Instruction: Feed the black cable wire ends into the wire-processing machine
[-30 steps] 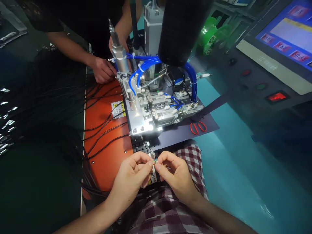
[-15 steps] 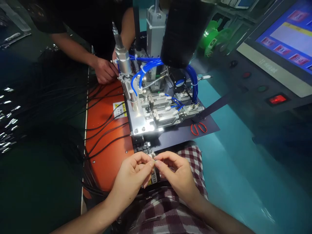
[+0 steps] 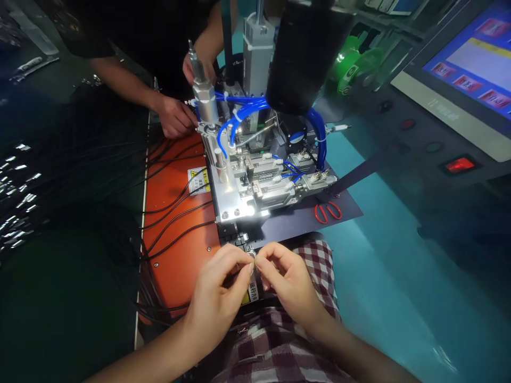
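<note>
My left hand [image 3: 221, 290] and my right hand [image 3: 291, 279] meet fingertip to fingertip at the near end of the machine. Each pinches with thumb and forefinger; whatever lies between the tips is too small to make out. Just beyond them are the dark track blocks [image 3: 239, 239] at the machine's front edge. Beneath my fingers a label with printed characters [image 3: 253, 291] shows in part. Several black cables [image 3: 181, 234] run over the orange plate [image 3: 179, 274] to the left of my hands.
A metal machine with pneumatic cylinders [image 3: 275, 191] and blue tubes [image 3: 249, 109] stands ahead. Red-handled scissors [image 3: 328, 213] lie on its dark base plate [image 3: 351, 207]. A co-worker's hand [image 3: 178, 117] is at the far left side. A control screen [image 3: 471, 80] stands right.
My left hand has turned slightly, and its curled lower fingers show less. Both hands stay pinched close together. The whole view has shifted a little; the co-worker's farther hand has risen into sight.
</note>
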The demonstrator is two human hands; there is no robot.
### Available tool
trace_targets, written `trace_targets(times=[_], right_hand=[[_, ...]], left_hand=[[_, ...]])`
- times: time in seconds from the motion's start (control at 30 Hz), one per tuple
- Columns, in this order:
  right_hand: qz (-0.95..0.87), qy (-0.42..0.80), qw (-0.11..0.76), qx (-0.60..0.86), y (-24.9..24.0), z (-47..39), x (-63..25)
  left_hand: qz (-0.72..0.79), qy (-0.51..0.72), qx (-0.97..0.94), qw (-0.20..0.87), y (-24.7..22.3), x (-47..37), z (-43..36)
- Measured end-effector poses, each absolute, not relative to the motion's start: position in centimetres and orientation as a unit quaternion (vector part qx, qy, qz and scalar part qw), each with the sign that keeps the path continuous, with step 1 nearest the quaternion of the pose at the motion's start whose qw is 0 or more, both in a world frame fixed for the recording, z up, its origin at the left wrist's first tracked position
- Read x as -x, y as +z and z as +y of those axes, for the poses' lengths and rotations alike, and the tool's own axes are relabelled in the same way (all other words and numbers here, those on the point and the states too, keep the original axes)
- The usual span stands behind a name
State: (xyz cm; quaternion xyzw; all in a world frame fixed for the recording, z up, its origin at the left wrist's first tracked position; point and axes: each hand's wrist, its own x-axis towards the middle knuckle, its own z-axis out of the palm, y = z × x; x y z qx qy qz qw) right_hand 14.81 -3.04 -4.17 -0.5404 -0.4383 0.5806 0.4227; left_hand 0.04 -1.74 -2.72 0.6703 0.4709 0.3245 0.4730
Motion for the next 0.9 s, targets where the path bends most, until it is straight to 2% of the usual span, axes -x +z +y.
trace_targets(times=[0.1, 0.23, 0.3, 0.47, 0.67, 0.9], right_hand=[[-0.385, 0.653, 0.423, 0.497, -4.3, -3.0, -14.7], [-0.399, 0.614, 0.448, 0.513, -4.2, -2.6, -15.3], [-0.407, 0.601, 0.445, 0.525, -4.2, -2.1, -15.8], [-0.392, 0.628, 0.412, 0.531, -5.2, -0.6, -16.1], [-0.372, 0.654, 0.408, 0.517, -6.5, 0.6, -15.5], [-0.381, 0.654, 0.411, 0.507, -6.7, 1.0, -15.2]], left_hand=[[0.405, 0.339, -0.745, 0.408, -3.1, 0.3, -1.9], [0.481, 0.266, -0.673, 0.495, -2.9, 0.5, -1.3], [0.508, 0.236, -0.665, 0.494, -2.7, 0.7, -0.7], [0.476, 0.242, -0.762, 0.368, -3.1, 1.9, 0.2], [0.428, 0.218, -0.826, 0.295, -4.7, 3.0, 1.0], [0.433, 0.227, -0.808, 0.330, -4.9, 3.3, 1.4]])
